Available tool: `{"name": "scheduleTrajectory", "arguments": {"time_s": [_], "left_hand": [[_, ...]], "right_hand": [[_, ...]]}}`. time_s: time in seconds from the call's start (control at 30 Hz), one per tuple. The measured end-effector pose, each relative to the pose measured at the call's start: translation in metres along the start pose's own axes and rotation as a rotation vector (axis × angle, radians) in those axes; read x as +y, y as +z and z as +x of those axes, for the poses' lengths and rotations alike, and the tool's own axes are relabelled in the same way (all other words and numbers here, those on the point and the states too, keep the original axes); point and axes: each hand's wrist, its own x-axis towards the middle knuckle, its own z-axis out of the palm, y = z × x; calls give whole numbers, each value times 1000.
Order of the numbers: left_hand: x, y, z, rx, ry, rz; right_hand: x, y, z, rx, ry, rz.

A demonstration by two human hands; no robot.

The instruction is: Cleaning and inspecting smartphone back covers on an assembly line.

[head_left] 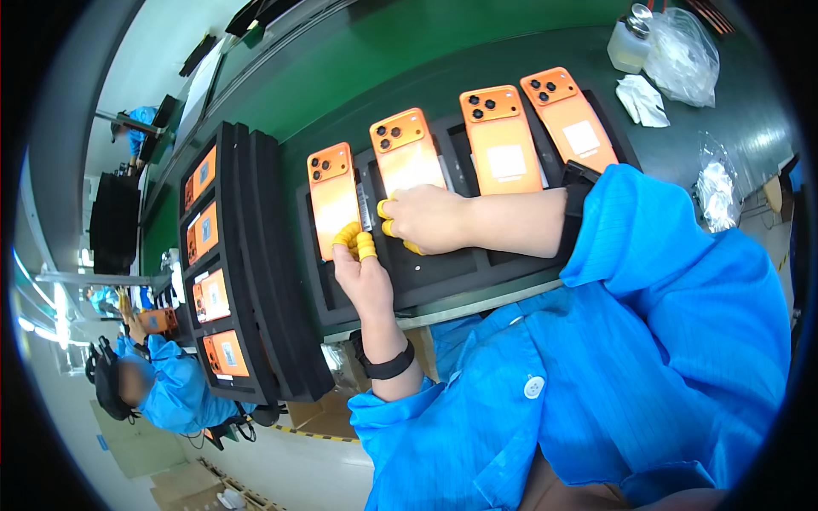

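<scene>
Four orange phones lie backs up in a row on a black foam tray (409, 294). My left hand (368, 277), in yellow finger cots, has its fingers bent round the lower right edge of the leftmost phone (331, 192). At the lower end of the second phone (405, 153) is my right hand (430, 220), also in yellow cots; its fingers curl down and cover that end. The third phone (498, 136) and the rightmost phone (567, 115) each bear a white square label. My right forearm crosses in front of these two.
At the left stand stacked black foam trays (281, 281), the outer one holding several orange-and-white items. A pump bottle (630, 38), a clear plastic bag (682, 64) and a crumpled white cloth (642, 100) are at the far right. Another person in blue (175, 387) sits at left.
</scene>
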Motion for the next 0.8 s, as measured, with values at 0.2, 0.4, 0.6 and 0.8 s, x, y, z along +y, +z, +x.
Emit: {"name": "scheduleTrajectory", "arguments": {"time_s": [0.2,0.4,0.6,0.8], "left_hand": [[-1,-9,-1,-29,-51,-24],[-4,-9,-1,-36,-37,8],[19,-5,-18,-197,533,479],[32,0,-26,-463,601,704]], "right_hand": [[0,1,-6,111,6,194],[10,-10,-5,13,165,650],[28,-12,-4,158,452,1364],[56,-23,-2,712,524,2074]]}}
